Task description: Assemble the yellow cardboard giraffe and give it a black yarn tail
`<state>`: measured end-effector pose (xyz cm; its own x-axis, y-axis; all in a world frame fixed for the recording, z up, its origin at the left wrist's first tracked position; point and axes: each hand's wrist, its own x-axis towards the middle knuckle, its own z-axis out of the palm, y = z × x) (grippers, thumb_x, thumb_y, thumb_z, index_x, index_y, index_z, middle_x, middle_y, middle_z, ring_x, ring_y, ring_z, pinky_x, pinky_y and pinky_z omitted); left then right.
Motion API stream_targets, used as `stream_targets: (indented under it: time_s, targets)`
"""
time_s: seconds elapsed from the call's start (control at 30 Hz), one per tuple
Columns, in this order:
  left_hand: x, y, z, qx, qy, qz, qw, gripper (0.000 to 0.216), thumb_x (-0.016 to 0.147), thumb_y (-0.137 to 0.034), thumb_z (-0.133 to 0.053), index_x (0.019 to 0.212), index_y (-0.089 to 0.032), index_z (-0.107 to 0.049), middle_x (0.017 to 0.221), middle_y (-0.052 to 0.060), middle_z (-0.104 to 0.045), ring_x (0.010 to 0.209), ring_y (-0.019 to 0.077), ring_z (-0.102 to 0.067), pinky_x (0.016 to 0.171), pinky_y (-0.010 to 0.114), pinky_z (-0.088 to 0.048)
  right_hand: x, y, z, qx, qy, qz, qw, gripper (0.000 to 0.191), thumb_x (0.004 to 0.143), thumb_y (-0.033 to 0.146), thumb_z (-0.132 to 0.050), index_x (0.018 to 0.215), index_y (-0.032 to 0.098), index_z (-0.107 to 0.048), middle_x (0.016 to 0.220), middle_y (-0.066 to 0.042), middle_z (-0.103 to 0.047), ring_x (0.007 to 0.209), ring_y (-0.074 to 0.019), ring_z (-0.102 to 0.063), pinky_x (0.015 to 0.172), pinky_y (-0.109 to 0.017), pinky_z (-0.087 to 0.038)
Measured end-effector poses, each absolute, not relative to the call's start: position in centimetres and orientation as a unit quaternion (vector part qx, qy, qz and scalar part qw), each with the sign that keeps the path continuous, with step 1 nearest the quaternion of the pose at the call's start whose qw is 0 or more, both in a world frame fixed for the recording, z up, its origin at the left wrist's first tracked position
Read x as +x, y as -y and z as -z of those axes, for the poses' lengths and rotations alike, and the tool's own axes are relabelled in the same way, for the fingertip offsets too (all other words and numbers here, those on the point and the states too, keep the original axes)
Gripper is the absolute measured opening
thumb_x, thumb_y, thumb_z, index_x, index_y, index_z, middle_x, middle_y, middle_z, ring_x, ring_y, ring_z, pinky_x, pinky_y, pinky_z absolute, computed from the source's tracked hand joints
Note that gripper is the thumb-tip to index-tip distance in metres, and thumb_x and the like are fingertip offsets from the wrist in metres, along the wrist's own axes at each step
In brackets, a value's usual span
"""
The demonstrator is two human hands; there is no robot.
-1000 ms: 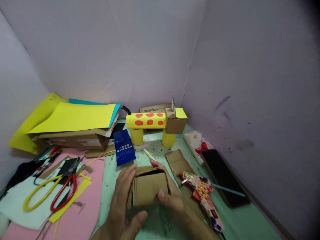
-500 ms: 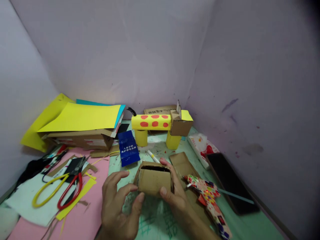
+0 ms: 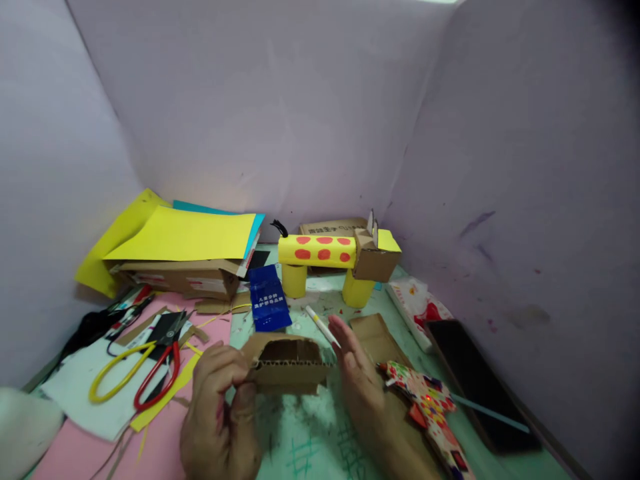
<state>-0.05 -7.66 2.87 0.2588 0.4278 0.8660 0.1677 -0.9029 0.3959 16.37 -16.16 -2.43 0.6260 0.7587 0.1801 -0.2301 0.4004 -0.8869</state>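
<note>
My left hand (image 3: 217, 407) pinches the left end of a small folded cardboard box piece (image 3: 287, 363) and holds it just above the green cutting mat (image 3: 310, 440), its open side turned up towards me. Beside the box's right end my right hand (image 3: 357, 377) is flat, fingers stretched out, holding nothing. A white marker (image 3: 321, 325) lies just beyond the right fingertips. A patterned glue gun (image 3: 433, 410) lies to the right of my right hand.
A yellow paper-roll animal with red spots and a cardboard head (image 3: 337, 260) stands at the back. Yellow-and-red scissors (image 3: 137, 373) lie on pink paper at the left. A blue card (image 3: 269, 307), a cardboard strip (image 3: 375, 337), a tissue pack (image 3: 417, 307) and a black phone (image 3: 475, 380) surround the mat.
My right hand has let go of the cardboard box and opened. My left hand has closed on the box's left end and tipped it so its open side shows.
</note>
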Motion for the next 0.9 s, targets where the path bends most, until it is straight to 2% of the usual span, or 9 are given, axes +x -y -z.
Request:
stream_targets:
  time_s: [0.1,0.27,0.43,0.5,0.57,0.63,0.7,0.77,0.9]
  targets:
    - [-0.5,7.3,-3.3,0.783,-0.191,-0.585,0.085,0.019,0.078,-0.002,-0.045,0.086,-0.018,-0.051,0.078,0.001,-0.055,0.079,0.0146,-0.055,0.086,0.031,-0.043,16.4,16.5,2.6,-0.453,0.332,-0.268,0.782,0.045,0.079,0.052,-0.06,0.116,0.028,-0.062,0.128,-0.007,-0.057,0.118,-0.0274,-0.05,0.102,-0.042,-0.034]
    - [-0.1,8.5,-3.8,0.772,-0.261,-0.553,0.171,0.011,0.083,-0.012,-0.047,0.082,-0.022,-0.052,0.069,-0.003,-0.057,0.06,0.0103,-0.055,0.054,0.019,-0.043,14.6,17.0,0.2,-0.449,0.345,-0.353,0.745,0.057,0.063,0.057,-0.072,0.109,0.024,-0.066,0.106,-0.01,-0.069,0.102,-0.0293,-0.06,0.086,-0.037,-0.046]
    - [-0.7,7.7,-5.4,0.816,-0.246,-0.464,0.241,0.018,0.088,-0.025,-0.046,0.075,-0.021,-0.058,0.068,-0.001,-0.062,0.064,0.0127,-0.059,0.062,0.021,-0.046,12.4,16.0,-3.6,-0.429,0.27,-0.5,0.702,0.041,0.065,0.047,-0.075,0.09,0.014,-0.072,0.081,-0.01,-0.073,0.073,-0.0256,-0.067,0.072,-0.036,-0.05]
    - [-2.3,5.4,-6.4,0.836,-0.33,-0.39,0.199,0.03,0.091,-0.032,-0.037,0.072,-0.021,-0.058,0.068,0.001,-0.063,0.066,0.0148,-0.06,0.064,0.024,-0.046,12.6,15.6,-4.1,-0.425,0.191,-0.53,0.709,0.033,0.067,0.04,-0.075,0.088,0.014,-0.072,0.075,-0.008,-0.073,0.067,-0.0239,-0.068,0.071,-0.036,-0.051]
    - [-4.6,2.5,-7.3,0.807,-0.51,-0.279,0.1,0.032,0.091,-0.035,-0.032,0.086,-0.02,-0.06,0.085,0.006,-0.068,0.08,0.0192,-0.063,0.071,0.027,-0.046,13.2,15.4,-3.8,-0.41,0.116,-0.565,0.707,0.03,0.066,0.035,-0.076,0.088,0.015,-0.072,0.067,-0.006,-0.072,0.063,-0.0241,-0.068,0.068,-0.036,-0.053]
    - [-6.9,-0.2,-7.6,0.759,-0.638,-0.118,0.057,0.032,0.087,-0.028,-0.032,0.102,-0.021,-0.059,0.095,0.01,-0.069,0.088,0.0258,-0.064,0.071,0.033,-0.045,14.0,15.5,-3.1,-0.385,0.071,-0.62,0.68,0.028,0.066,0.033,-0.076,0.086,0.015,-0.072,0.061,-0.006,-0.072,0.058,-0.0243,-0.068,0.065,-0.037,-0.054]
    - [-8.5,-2.0,-7.2,0.746,-0.663,-0.033,0.058,0.025,0.076,-0.025,-0.043,0.091,-0.018,-0.062,0.086,0.015,-0.069,0.083,0.033,-0.065,0.064,0.037,-0.045,14.8,15.7,-2.4,-0.359,0.05,-0.67,0.648,0.024,0.068,0.032,-0.074,0.084,0.015,-0.073,0.06,-0.007,-0.072,0.055,-0.0237,-0.068,0.063,-0.036,-0.055]
    - [-9.1,-2.8,-6.3,0.75,-0.658,0.018,0.066,0.02,0.067,-0.021,-0.05,0.083,-0.017,-0.062,0.083,0.017,-0.069,0.08,0.0358,-0.065,0.06,0.037,-0.044,15.4,16.0,-1.9,-0.343,0.028,-0.701,0.624,0.019,0.071,0.032,-0.071,0.081,0.015,-0.073,0.06,-0.007,-0.072,0.054,-0.0224,-0.069,0.06,-0.034,-0.055]
    - [-8.6,-3.0,-4.7,0.755,-0.652,0.051,0.043,0.029,0.066,-0.018,-0.049,0.092,-0.014,-0.059,0.102,0.024,-0.062,0.094,0.0394,-0.061,0.067,0.04,-0.044,16.0,16.2,-1.6,-0.323,-0.021,-0.739,0.592,0.021,0.075,0.033,-0.067,0.072,0.013,-0.073,0.061,-0.009,-0.072,0.056,-0.0213,-0.07,0.058,-0.028,-0.055]
